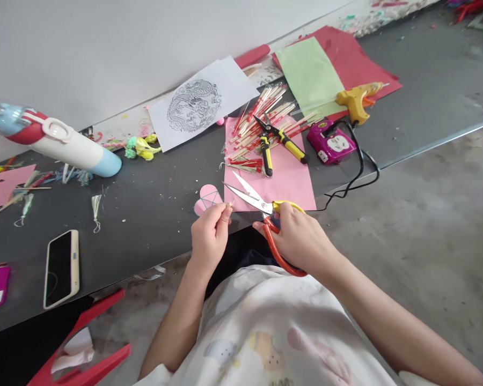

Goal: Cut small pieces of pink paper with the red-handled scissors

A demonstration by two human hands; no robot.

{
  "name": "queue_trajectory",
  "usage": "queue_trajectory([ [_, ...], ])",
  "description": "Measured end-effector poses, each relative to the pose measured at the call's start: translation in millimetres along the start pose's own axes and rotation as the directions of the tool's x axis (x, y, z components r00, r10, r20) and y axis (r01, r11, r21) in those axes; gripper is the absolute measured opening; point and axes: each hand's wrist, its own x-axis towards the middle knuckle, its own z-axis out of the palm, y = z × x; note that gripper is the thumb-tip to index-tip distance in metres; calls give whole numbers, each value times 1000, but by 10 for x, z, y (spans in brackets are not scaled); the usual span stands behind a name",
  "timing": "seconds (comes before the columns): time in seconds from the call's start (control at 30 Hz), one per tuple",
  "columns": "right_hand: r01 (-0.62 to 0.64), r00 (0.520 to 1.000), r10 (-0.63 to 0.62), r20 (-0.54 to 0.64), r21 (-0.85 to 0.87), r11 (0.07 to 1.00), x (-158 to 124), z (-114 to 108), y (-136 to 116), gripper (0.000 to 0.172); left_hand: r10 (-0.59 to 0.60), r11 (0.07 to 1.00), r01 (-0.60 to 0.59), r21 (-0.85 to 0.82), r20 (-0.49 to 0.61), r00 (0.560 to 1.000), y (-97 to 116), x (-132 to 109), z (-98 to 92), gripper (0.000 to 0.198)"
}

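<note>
My right hand [301, 236] grips a pair of scissors [261, 203] with one yellow and one red handle. The blades are parted and point left, over the edge of a pink paper sheet [290, 187]. My left hand [211, 230] is closed in a pinch near the blade tips. A tiny pale bit shows at its fingertips, too small to name. Just behind that hand lies a pink heart-shaped paper piece [208, 198] crossed by dark lines. Yellow-and-black pliers [292, 146] rest on the pink sheet, beside a bundle of red-and-cream sticks [261, 115].
A purple power socket [332, 142] with a black cable and a yellow glue gun [356, 102] stand to the right. Green paper [306, 69] and a dragon drawing [197, 102] lie behind. Leftward are a bottle [72, 142], a phone [61, 268] and a tassel [96, 209].
</note>
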Motion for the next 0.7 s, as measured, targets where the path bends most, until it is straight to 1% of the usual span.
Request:
queue_trajectory([
  [0.2,2,999,-1,-45,8,1000,18,-59,-78,45,124,991,-126,-47,-46,991,-19,66,-135,19],
  [0.33,3,1000,-3,-28,0,1000,47,-110,-126,46,158,984,-164,-70,-79,984,-44,102,-203,21],
  [0.43,1,1000,-2,-29,-15,1000,73,-141,-165,46,179,982,-185,-48,-104,978,-51,136,-256,21],
  [0.5,2,999,-3,-35,-20,1000,93,-150,-186,47,217,976,-219,-13,-106,970,-94,185,-300,19],
  [0.57,16,999,-17,-38,-23,1000,113,-148,-197,51,255,965,-251,71,-57,965,-209,271,-344,18],
  [0.6,24,999,-25,-40,-28,999,122,-144,-199,52,240,957,-238,163,6,971,-299,327,-363,20],
  [0.67,40,998,-42,-45,-51,998,137,-129,-202,54,167,916,-199,349,122,978,-519,459,-391,25],
  [0.7,46,998,-49,-47,-69,997,143,-122,-204,55,124,890,-178,419,152,981,-633,530,-401,27],
])
